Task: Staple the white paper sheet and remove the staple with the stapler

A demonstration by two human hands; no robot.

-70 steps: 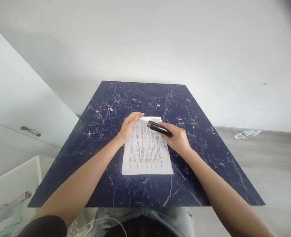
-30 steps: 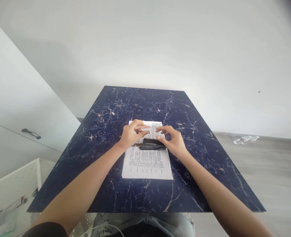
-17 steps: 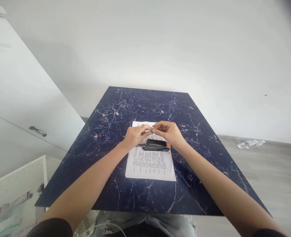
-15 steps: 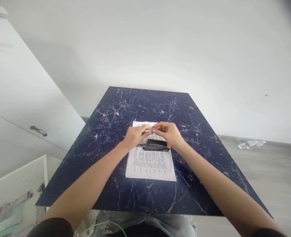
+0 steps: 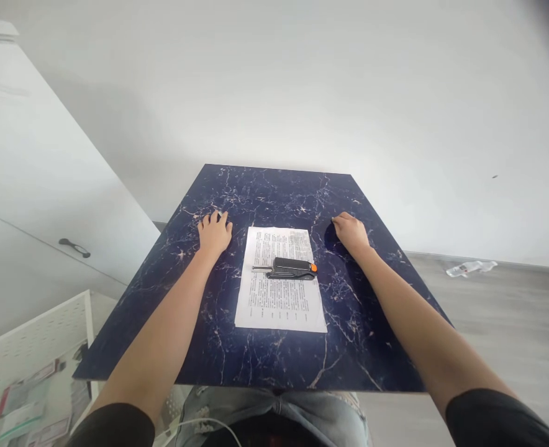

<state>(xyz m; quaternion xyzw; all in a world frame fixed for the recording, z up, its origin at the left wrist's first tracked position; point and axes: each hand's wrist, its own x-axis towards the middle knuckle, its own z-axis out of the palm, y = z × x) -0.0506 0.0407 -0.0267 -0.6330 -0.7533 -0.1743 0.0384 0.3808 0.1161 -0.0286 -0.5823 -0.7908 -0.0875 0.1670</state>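
Note:
My left hand [image 5: 215, 234] rests palm down on the table left of the papers, fingers spread over a small pale piece that they largely cover. On the right, my right hand [image 5: 351, 232] is closed just above or on the tabletop. A tiny bit seems to show at its fingertips, too small to name. Between the hands lie printed sheets of paper [image 5: 279, 307]. Across them sits a black stapler [image 5: 293, 268] with an orange end facing right; a thin metal part sticks out of its left end. Neither hand touches the stapler.
The dark blue marbled table [image 5: 274, 360] has its far edge near a white wall. A white cabinet with a dark handle [image 5: 74, 248] stands left. A white perforated rack [image 5: 32, 323] holds packets at lower left. Clear plastic packaging [image 5: 471, 268] lies on the floor at right.
My hands were together above the stapler, fingers pinching something small. They have parted: the left went left and spread on the table, the right went right, closed. The stapler stays on the papers.

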